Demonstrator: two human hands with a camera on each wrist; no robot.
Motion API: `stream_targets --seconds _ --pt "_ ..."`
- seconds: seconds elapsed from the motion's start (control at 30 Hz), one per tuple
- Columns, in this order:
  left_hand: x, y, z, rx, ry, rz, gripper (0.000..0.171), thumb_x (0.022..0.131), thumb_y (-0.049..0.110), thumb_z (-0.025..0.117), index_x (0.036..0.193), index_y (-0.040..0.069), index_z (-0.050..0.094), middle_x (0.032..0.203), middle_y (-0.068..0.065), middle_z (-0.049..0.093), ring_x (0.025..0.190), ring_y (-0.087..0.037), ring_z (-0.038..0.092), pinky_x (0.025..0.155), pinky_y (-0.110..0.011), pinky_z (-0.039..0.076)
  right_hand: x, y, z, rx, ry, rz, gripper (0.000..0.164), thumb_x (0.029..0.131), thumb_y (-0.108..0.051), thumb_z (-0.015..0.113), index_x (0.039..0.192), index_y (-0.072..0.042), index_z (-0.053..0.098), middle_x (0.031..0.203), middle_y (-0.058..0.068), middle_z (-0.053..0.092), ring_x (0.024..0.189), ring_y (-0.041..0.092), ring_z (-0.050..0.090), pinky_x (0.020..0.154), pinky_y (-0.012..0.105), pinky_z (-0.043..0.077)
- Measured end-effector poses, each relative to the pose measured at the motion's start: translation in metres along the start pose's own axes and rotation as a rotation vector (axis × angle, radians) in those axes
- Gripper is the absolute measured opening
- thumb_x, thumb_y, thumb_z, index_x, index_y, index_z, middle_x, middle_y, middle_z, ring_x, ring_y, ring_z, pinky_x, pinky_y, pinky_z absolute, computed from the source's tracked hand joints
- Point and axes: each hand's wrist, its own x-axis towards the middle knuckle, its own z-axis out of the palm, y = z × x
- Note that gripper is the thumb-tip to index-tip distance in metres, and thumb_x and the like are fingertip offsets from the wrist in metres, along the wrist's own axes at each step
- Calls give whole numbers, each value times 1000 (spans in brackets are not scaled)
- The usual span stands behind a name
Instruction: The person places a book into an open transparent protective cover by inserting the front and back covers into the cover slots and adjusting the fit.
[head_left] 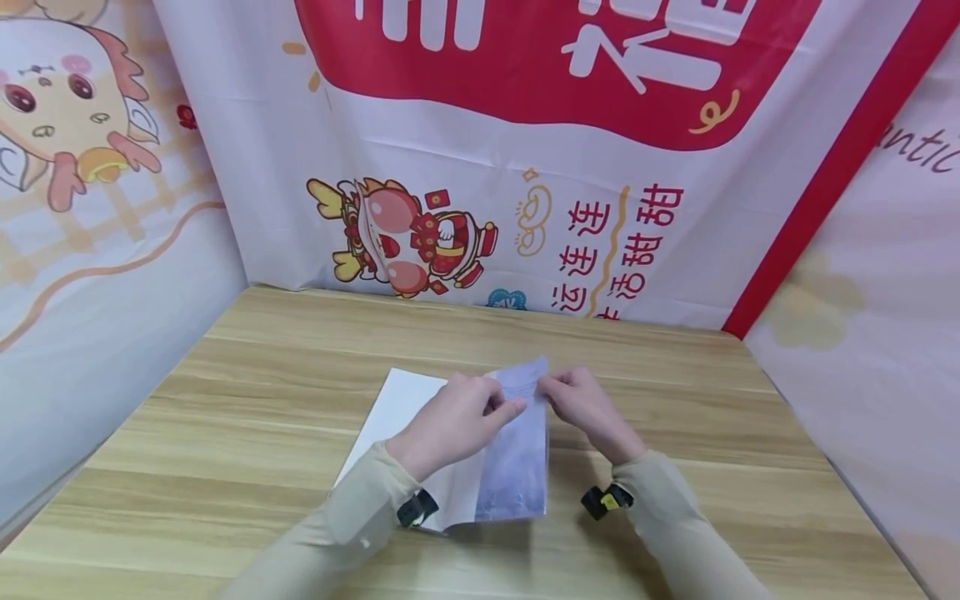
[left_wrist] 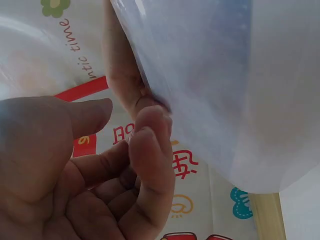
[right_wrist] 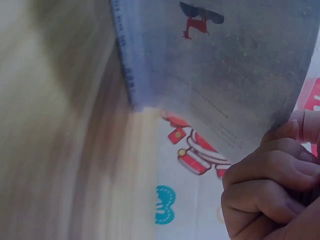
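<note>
A thin book (head_left: 390,414) with a white page and a bluish-purple flap (head_left: 516,467) along its right side lies open on the table. My right hand (head_left: 588,410) pinches the flap's edge near its upper right corner, lifting it. From the right wrist view, the outer cover (right_wrist: 225,60) stands raised and shows a small red figure with dark wings. My left hand (head_left: 459,421) hovers over the page, fingers loosely bent and thumb apart, holding nothing. In the left wrist view its index fingertip comes close to the right hand's fingers beside the flap.
The wood-grain table (head_left: 247,417) extends around the book. A printed cloth (head_left: 450,125) with red lettering and a cartoon figure hangs at its back edge, and pale printed cloths (head_left: 885,333) line both sides. Each forearm carries a black wrist strap (head_left: 417,507).
</note>
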Motion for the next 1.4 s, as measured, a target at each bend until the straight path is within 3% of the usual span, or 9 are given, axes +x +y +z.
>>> stream_targets --seconds 0.17,0.57,0.73,1.0,1.4 --pt "-3 3 0 12 11 -4 43 101 44 52 69 16 56 54 5 46 45 -8 43 40 -22 34 3 -14 10 -16 29 -26 31 85 -17 56 57 -11 42 50 -1 33 45 13 27 43 26 22" --pt "-6 4 -5 127 21 16 59 101 58 38 61 15 48 50 7 38 42 -7 39 38 -23 34 3 -36 26 29 45 -114 34 85 -13 55 55 -12 39 53 -3 29 48 12 25 44 24 19" --pt "-8 6 -9 156 16 2 57 98 58 46 59 17 46 50 8 37 42 -6 40 38 -23 35 4 -40 30 25 49 -100 36 86 -12 56 54 -12 40 50 -3 33 46 12 28 43 24 22" --pt "-12 8 -15 189 34 8 47 94 43 64 57 17 50 49 9 41 43 -4 45 38 -20 39 6 -43 38 9 62 -103 37 86 -10 56 53 -11 40 49 -4 29 47 11 24 46 24 22" --pt "-10 7 -10 208 73 4 38 88 34 69 59 17 51 50 7 45 45 -4 50 38 -19 43 4 -42 40 -1 57 -130 37 86 -11 57 52 -12 42 48 -5 31 45 10 24 51 25 29"
